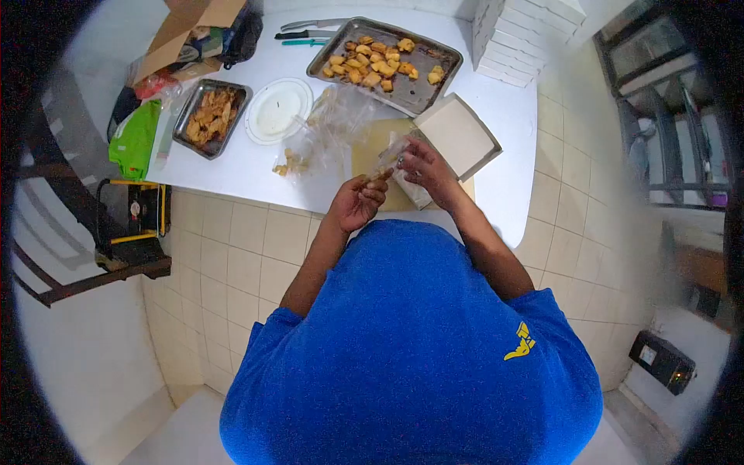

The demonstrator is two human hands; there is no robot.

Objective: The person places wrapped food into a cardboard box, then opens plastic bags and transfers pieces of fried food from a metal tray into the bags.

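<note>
Close to the table's front edge, my left hand (pixel 361 203) pinches the lower end of a small clear plastic bag (pixel 386 161); some brownish content shows faintly inside. The bag's upper end is between the fingers of my right hand (pixel 425 169). Under both hands lies a yellowish board (pixel 373 141). Beside my right hand stands an open cardboard box (pixel 459 138), with a white packet (pixel 412 191) below the wrist. Loose clear plastic bags (pixel 333 116) are heaped ahead of my left hand, and small brown pieces (pixel 290 163) show at their left end.
A large metal tray (pixel 430 89) of golden baked pieces sits at the back. Leftward are a white plate (pixel 279 111) and a smaller tray (pixel 239 108) of brown pieces. Knives (pixel 306 34) lie behind. Stacked white boxes (pixel 518 39) stand at back right, an open carton (pixel 174 43) at back left.
</note>
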